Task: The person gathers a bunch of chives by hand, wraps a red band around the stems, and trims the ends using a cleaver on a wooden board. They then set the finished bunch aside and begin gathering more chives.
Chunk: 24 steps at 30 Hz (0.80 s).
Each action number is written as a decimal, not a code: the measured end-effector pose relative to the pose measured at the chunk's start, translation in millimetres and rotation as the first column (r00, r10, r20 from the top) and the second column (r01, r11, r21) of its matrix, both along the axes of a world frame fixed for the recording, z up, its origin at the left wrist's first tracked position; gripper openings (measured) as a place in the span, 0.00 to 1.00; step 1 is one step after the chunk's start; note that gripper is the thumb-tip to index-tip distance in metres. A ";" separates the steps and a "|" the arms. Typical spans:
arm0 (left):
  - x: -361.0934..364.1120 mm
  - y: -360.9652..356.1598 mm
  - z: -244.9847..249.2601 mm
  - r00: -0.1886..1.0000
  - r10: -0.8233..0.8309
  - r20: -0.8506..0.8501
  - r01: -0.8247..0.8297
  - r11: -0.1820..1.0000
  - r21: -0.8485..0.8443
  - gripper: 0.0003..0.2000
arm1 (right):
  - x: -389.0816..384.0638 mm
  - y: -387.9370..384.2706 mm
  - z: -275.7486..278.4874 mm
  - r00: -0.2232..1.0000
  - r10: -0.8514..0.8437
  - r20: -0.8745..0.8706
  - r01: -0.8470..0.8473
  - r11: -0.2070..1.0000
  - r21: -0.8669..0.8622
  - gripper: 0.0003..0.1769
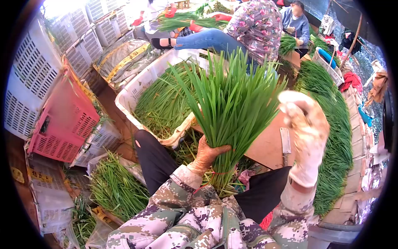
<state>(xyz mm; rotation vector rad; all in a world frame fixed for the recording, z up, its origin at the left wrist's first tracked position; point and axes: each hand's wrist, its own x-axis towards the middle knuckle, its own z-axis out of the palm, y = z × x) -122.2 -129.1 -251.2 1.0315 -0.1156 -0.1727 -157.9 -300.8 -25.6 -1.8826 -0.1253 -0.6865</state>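
Note:
My bare left hand (206, 156) is wrapped round the lower part of a thick bunch of garlic chives (232, 103). The bunch stands upright over my lap, its leaves fanning out at the top. A thin red band (222, 172) circles the stalks just below my hand. My right hand (306, 133), in a whitish work glove, is raised to the right of the leaves. Its fingers look curled but are smeared by motion, so I cannot see whether anything is in them. A cleaver (285, 141) lies on a brown board (265, 151) between the bunch and my right hand.
A white crate (124, 103) of loose greens stands ahead. Stacked crates, one a pink crate (68, 120), line the left. More cut greens (116, 186) lie by my left knee. Rows of chives (327, 137) run along the right. Two co-workers (255, 29) (296, 25) sit ahead among chives.

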 end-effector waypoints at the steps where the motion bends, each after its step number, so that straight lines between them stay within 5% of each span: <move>1: -0.5 -0.1 1.4 1.000 -0.005 0.010 0.005 1.000 0.002 0.25 | 12.2 6.5 5.5 0.993 0.108 0.043 -0.110 0.994 0.027 0.10; 3: 0.2 0.0 -4.2 0.999 -0.014 0.032 0.013 1.000 0.009 0.26 | 39.8 12.0 10.9 0.988 0.153 0.032 -0.151 0.987 -0.059 0.12; 5: -0.1 1.3 -5.3 0.999 -0.015 0.051 0.014 1.000 0.016 0.27 | 60.6 14.9 14.6 0.938 0.166 -0.303 -0.206 0.973 -0.106 0.15; 8: -1.8 3.3 -1.8 0.996 -0.008 0.093 0.003 0.998 0.058 0.27 | 85.5 6.0 -5.5 0.945 0.172 -0.277 -0.252 0.923 -0.289 0.17; 19: -7.0 1.0 4.0 0.998 -0.064 0.025 0.063 0.997 0.050 0.29 | 87.6 8.4 -6.8 0.894 0.155 -0.420 -0.277 0.928 -0.248 0.22; 24: -6.7 1.3 -0.4 0.996 -0.073 0.043 0.070 0.995 0.069 0.29 | 85.8 11.1 0.0 0.885 0.069 -0.460 -0.257 0.897 -0.360 0.20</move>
